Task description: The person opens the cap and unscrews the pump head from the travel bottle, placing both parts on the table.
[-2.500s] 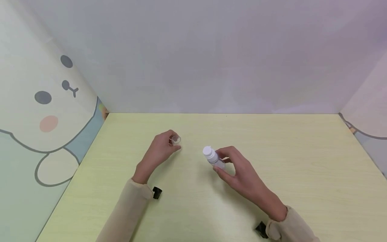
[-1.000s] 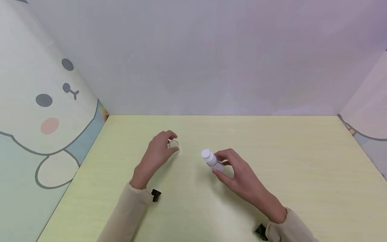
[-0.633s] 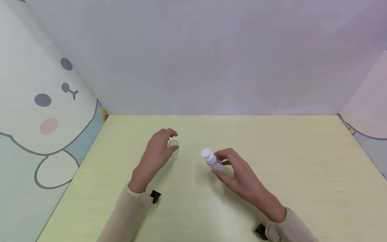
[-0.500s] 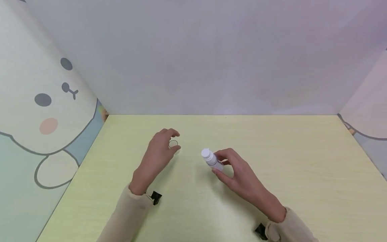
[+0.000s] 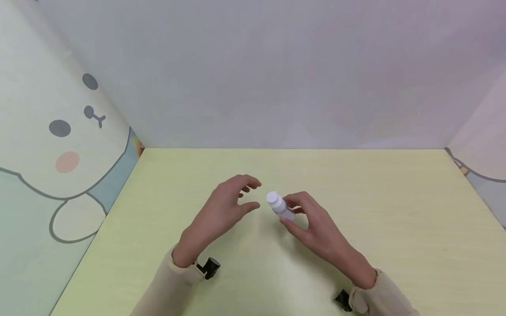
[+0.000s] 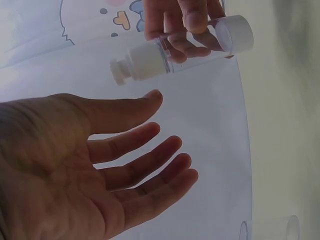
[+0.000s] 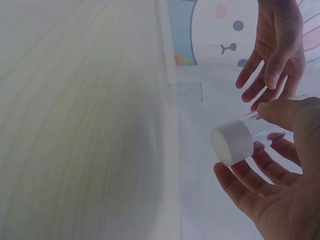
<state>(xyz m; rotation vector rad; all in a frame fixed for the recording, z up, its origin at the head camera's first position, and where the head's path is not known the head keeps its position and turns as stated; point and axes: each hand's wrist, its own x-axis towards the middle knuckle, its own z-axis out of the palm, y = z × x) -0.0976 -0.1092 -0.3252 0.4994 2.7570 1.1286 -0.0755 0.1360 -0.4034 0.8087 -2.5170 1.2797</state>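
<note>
My right hand (image 5: 322, 232) holds a small clear pump bottle (image 5: 281, 207) between thumb and fingers, lifted off the table and tilted. Its white pump top (image 6: 145, 61) points toward my left hand, while the white base (image 7: 234, 143) shows in the right wrist view. Close beside the pump, my left hand (image 5: 223, 210) has its fingers spread and loosely bent, with nothing between them and a small gap to the bottle. A clear cylindrical cap (image 7: 187, 93) stands on the table in the right wrist view; the left hand hides it from the head view.
The pale wooden table (image 5: 375, 210) spreads around both hands. A plain whitish wall panel (image 5: 276, 79) rises at its back, and a panel with a cartoon animal (image 5: 67, 188) stands on the left. Black wrist devices (image 5: 211, 267) sit at both cuffs.
My left hand has let go of the clear cap, leaving it on the table, and has moved right toward the bottle with its fingers spread. The right hand holds the bottle almost unchanged.
</note>
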